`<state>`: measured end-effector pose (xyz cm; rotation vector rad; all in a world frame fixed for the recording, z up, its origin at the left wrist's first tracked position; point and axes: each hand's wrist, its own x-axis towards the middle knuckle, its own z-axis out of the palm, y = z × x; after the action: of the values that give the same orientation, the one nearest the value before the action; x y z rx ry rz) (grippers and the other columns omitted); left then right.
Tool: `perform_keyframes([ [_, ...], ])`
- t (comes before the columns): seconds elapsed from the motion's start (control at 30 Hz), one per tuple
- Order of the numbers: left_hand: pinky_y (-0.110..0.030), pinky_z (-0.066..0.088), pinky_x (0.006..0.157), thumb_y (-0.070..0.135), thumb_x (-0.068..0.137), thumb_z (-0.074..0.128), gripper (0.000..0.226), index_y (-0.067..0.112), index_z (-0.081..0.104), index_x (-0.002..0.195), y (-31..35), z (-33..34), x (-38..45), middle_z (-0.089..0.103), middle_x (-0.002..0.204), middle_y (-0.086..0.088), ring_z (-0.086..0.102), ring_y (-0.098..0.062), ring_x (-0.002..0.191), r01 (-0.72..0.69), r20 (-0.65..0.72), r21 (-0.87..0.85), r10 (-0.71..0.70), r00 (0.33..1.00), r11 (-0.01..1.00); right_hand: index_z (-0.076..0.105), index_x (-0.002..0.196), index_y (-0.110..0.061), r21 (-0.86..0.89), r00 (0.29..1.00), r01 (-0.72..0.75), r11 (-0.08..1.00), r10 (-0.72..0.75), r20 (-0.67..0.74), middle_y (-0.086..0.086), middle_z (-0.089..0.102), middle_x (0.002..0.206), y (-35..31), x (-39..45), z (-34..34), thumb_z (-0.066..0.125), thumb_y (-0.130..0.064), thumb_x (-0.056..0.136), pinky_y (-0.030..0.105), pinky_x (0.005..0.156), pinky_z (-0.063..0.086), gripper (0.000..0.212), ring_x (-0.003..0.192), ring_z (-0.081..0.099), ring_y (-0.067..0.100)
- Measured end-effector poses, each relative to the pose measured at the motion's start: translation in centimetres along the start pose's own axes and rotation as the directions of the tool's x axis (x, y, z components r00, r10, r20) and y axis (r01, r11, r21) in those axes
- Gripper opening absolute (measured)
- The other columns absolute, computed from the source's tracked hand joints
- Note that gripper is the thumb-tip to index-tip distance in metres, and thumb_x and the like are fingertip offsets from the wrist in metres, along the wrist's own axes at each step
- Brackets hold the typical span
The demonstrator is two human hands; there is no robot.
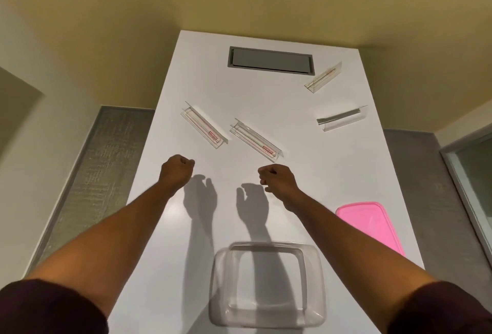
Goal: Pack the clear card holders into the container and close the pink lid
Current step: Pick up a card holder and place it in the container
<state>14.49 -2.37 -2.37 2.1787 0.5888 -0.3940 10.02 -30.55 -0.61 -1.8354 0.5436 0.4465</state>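
Several clear card holders lie scattered on the white table (306, 179): one at left centre (203, 128), one in the middle (256, 140), one at the far right (323, 77) and one on the right (342, 118). A clear, empty container (226, 280) stands at the near edge. The pink lid (370, 226) lies flat to its right. My left hand (177, 170) is a loose fist above the table, just short of the left holder. My right hand (277, 178) is also curled shut, holding nothing, below the middle holder.
A grey recessed cable flap (270, 61) sits in the table's far end. Grey carpet (106, 168) shows on both sides of the table, and a yellowish wall rises behind it. A glass panel frame (468, 174) is at the right.
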Motion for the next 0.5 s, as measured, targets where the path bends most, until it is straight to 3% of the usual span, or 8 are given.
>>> perform_keyframes([
  [0.1, -0.032, 0.044, 0.076, 0.035, 0.091, 0.058, 0.024, 0.012, 0.063, 0.089, 2.0, -0.4, 4.3, 0.070, 0.098, -0.011, 0.063, -0.030, 0.097, 0.004, -0.016, -0.010, -0.004, 1.000, 1.000, 0.060, 0.076, -0.015, 0.079, 0.994, -0.076, 0.994, 0.070, 0.084, 0.006, 0.056, 0.073, -2.3, 3.9, 2.4, 0.066, -0.030, 0.077, 0.040, 0.066, 0.041, 0.017, 0.071, 0.050, 0.024],
  [0.2, -0.031, 0.043, 0.076, 0.033, 0.093, 0.058, 0.027, 0.007, 0.066, 0.091, 3.9, -0.6, 8.1, 0.069, 0.092, -0.011, 0.064, -0.030, 0.096, -0.017, -0.035, 0.002, 0.017, 0.999, 1.000, 0.057, 0.073, -0.017, 0.117, 0.972, -0.197, 0.973, 0.179, 0.152, 0.006, 0.056, 0.070, -4.2, 7.0, 4.4, 0.066, -0.031, 0.084, 0.038, 0.065, 0.035, 0.020, 0.061, 0.047, 0.024],
  [0.27, -0.033, 0.044, 0.080, 0.036, 0.092, 0.059, 0.033, 0.006, 0.065, 0.104, 4.6, -0.7, 11.1, 0.069, 0.107, -0.014, 0.063, -0.033, 0.106, -0.033, -0.067, 0.030, 0.035, 0.997, 0.999, 0.058, 0.072, -0.018, 0.135, 0.953, -0.264, 0.955, 0.237, 0.188, 0.002, 0.061, 0.068, -5.0, 9.1, 5.7, 0.067, -0.033, 0.089, 0.032, 0.063, 0.036, 0.024, 0.053, 0.051, 0.020],
  [0.37, -0.037, 0.044, 0.098, 0.039, 0.094, 0.059, 0.050, 0.006, 0.053, 0.131, 5.4, -0.7, 14.6, 0.052, 0.139, -0.017, 0.054, -0.033, 0.123, -0.037, -0.081, 0.054, 0.041, 0.996, 0.998, 0.061, 0.081, -0.016, 0.270, 0.940, -0.318, 0.909, 0.264, 0.216, 0.001, 0.062, 0.072, -5.6, 12.3, 7.4, 0.067, -0.032, 0.095, 0.026, 0.058, 0.038, 0.022, 0.061, 0.058, 0.019],
  [0.5, -0.037, 0.038, 0.108, 0.042, 0.095, 0.058, 0.061, 0.006, 0.043, 0.142, 6.5, -1.2, 19.2, 0.043, 0.149, -0.016, 0.047, -0.033, 0.133, -0.075, -0.084, 0.091, 0.083, 0.993, 0.993, 0.058, 0.088, -0.013, 0.343, 0.917, -0.391, 0.854, 0.332, 0.219, 0.013, 0.067, 0.090, -6.5, 15.6, 9.3, 0.065, -0.035, 0.096, 0.028, 0.059, 0.054, 0.024, 0.064, 0.066, 0.024],
])
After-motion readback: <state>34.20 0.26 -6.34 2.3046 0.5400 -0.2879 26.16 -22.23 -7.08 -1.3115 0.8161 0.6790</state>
